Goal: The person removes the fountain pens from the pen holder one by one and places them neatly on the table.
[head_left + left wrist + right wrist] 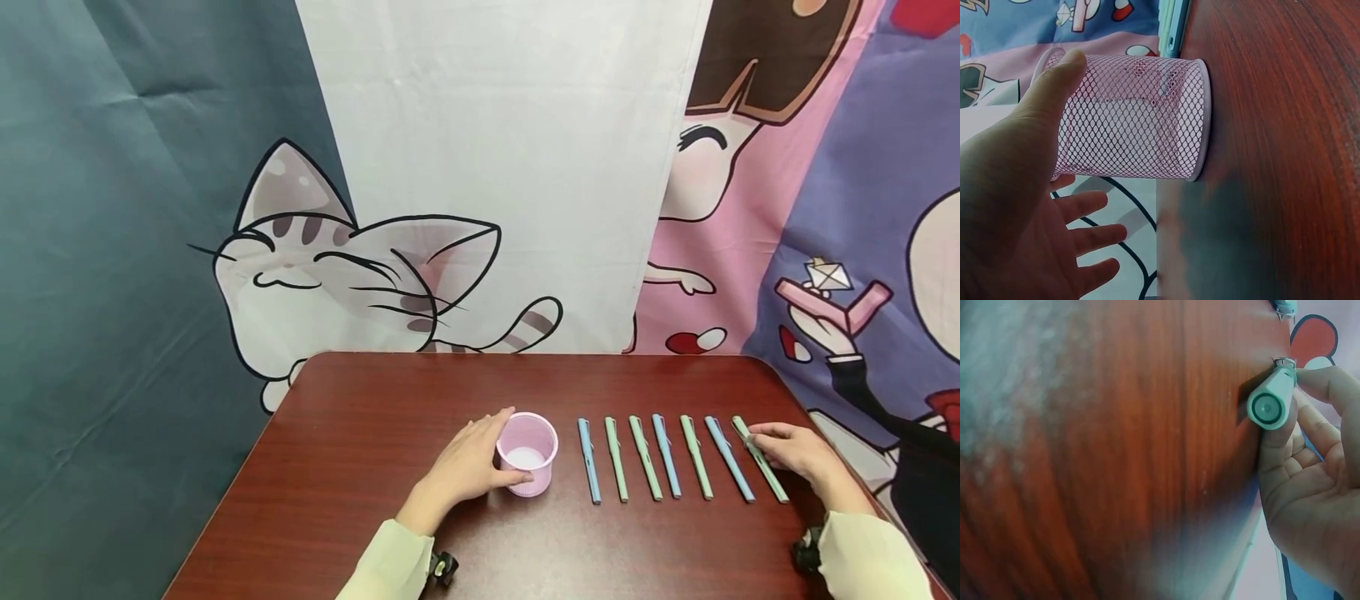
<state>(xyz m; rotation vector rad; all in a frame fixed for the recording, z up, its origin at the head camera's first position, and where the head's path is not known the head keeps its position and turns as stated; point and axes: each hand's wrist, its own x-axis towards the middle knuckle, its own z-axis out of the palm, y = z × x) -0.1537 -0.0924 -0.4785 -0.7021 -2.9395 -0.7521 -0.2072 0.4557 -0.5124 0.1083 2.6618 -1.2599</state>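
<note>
A pink mesh pen holder [528, 454] stands upright on the table. My left hand [468, 460] holds it from the left side, thumb at the front and index finger by the far rim. The left wrist view shows the thumb against the mesh of the pen holder [1129, 115], while the other fingers spread loosely beside it. At the right end of a row of pens, my right hand [798, 454] pinches a light green pen [767, 471] between thumb and fingers. In the right wrist view the end of this green pen [1272, 403] faces the camera.
Between the pen holder and my right hand lie several blue and green pens in a row, from a blue pen [589, 461] to another blue pen [729, 460]. The brown wooden table [360, 450] meets a printed cloth backdrop [510, 167] at its far edge.
</note>
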